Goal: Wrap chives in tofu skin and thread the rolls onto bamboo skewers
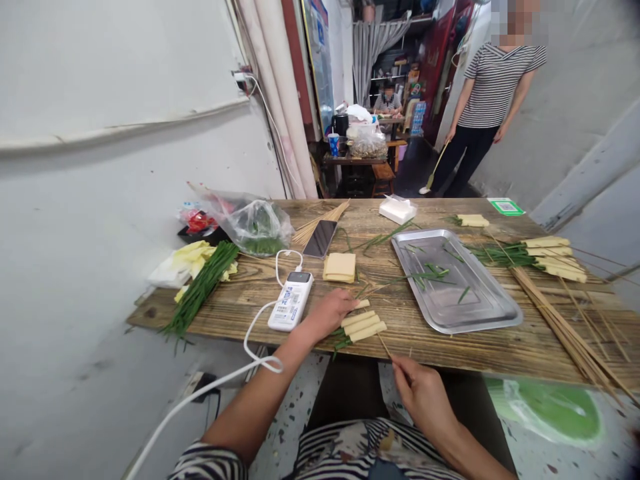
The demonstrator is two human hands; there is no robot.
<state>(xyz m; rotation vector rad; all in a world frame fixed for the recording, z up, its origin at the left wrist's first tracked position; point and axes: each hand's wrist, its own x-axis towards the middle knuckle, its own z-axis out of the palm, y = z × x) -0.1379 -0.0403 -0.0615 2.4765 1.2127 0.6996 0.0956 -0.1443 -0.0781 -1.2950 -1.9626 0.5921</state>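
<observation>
My left hand is closed on a pale tofu-skin roll near the table's front edge; its fingers hide part of the roll. Just beside it lie several more rolls in a row, with green chives sticking out of their left ends. In my right hand, past the edge, is a thin bamboo skewer, pinched between thumb and fingers. Its tip reaches the nearest roll; whether it has gone in, I cannot tell. Behind my left hand sits a stack of square tofu sheets.
A metal tray with chive scraps lies right of centre. Finished-looking skewered rolls and loose skewers lie farther right. At left are a chive bundle, a corded power bank and a phone. A person stands beyond.
</observation>
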